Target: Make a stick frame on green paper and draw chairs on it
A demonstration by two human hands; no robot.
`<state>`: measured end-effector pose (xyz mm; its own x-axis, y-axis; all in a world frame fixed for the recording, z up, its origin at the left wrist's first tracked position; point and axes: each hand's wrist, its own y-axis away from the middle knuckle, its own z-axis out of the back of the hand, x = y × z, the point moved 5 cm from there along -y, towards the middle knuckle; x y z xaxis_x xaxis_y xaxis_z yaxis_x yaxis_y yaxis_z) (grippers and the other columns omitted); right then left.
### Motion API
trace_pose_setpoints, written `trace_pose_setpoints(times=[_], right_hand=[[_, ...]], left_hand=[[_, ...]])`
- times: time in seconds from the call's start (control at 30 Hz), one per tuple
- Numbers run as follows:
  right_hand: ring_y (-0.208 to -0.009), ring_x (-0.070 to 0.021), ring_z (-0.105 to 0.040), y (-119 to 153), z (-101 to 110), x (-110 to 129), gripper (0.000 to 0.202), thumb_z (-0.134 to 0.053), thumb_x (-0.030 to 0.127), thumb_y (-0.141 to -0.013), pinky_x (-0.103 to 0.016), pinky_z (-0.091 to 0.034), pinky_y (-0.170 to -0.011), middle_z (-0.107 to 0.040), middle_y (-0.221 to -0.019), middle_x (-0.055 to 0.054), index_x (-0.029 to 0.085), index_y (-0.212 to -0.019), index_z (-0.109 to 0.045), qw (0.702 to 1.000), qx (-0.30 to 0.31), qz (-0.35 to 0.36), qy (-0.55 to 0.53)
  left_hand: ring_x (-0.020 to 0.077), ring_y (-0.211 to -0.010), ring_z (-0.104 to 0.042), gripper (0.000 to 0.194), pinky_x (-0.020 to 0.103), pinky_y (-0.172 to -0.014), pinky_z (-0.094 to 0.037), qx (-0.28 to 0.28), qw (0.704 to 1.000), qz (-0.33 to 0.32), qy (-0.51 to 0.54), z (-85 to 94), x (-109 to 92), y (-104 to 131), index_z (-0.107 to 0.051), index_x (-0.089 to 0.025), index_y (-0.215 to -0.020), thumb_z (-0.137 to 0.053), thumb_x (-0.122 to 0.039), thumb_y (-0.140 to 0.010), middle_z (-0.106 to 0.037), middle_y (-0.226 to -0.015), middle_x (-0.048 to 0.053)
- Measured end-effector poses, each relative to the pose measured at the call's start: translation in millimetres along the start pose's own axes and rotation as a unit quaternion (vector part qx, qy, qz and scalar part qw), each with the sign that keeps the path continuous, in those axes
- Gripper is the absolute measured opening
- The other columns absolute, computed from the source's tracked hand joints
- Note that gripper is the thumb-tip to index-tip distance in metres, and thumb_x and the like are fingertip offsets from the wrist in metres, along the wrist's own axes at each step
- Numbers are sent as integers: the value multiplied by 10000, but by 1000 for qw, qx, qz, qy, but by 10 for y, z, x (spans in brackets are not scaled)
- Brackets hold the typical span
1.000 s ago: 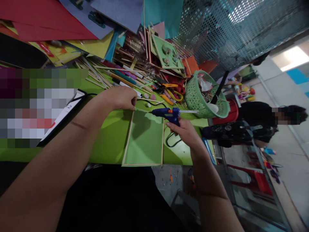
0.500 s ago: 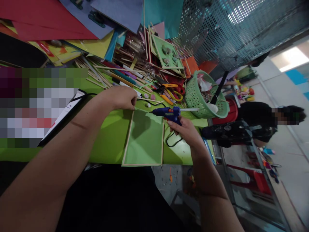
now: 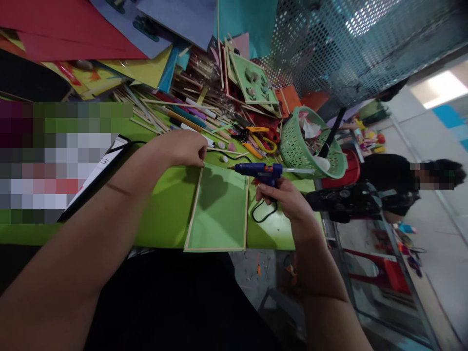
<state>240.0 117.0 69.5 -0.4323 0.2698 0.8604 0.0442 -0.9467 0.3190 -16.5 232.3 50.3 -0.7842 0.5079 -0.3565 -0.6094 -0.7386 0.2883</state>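
Observation:
My right hand (image 3: 284,198) grips a blue glue gun (image 3: 258,170) with a clear glue stick out its back; the nozzle points left over the far right corner of a green paper panel (image 3: 219,209) framed with thin wooden sticks. My left hand (image 3: 183,147) pinches the far left corner of that panel, fingers closed on the stick edge. The panel lies on a bright green table (image 3: 164,214). The gun's black cord (image 3: 263,210) loops beside my right wrist.
A green plastic basket (image 3: 310,146) stands at the right. Wooden sticks, pens and orange scissors (image 3: 259,134) are heaped behind the panel, under coloured paper sheets (image 3: 73,29). A phone (image 3: 91,178) lies left. Another person (image 3: 402,185) sits at the right, beyond the table edge.
My right hand has drawn the glue gun slightly to the right and lowered it flatter. My left hand keeps its hold on the panel's corner.

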Motion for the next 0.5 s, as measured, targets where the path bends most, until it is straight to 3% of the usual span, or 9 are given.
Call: trace_pose_setpoints(times=[0.13, 0.4, 0.5], right_hand=[[-527, -118, -492, -39, 6, -30, 456, -829, 610, -803, -269, -361, -509, -646, -602, 7, 179, -928, -752, 1000, -5, -4, 26], [-552, -116, -498, -59, 10, -78, 530, -709, 718, -881, -283, -395, -538, -712, -766, -27, 190, -930, -719, 993, -20, 2, 117], [-556, -134, -518, -69, 25, -105, 516, -685, 723, -904, -295, -410, -556, -686, -721, -17, 208, -914, -719, 989, -21, 6, 149]], left_hand=[[282, -997, -731, 333, 338, -830, -517, -1, 1000, -2, 6, -6, 0, 3, -802, -187, -1107, -667, -309, -829, -809, -1123, 107], [295, -1020, -732, 331, 341, -842, -515, 1, 1000, 0, 10, -4, 14, -1, -800, -184, -1101, -685, -341, -833, -805, -1128, 116], [275, -1002, -731, 301, 324, -834, -513, 2, 1000, 4, 13, 4, 6, 8, -804, -205, -1077, -690, -341, -834, -813, -1119, 102]])
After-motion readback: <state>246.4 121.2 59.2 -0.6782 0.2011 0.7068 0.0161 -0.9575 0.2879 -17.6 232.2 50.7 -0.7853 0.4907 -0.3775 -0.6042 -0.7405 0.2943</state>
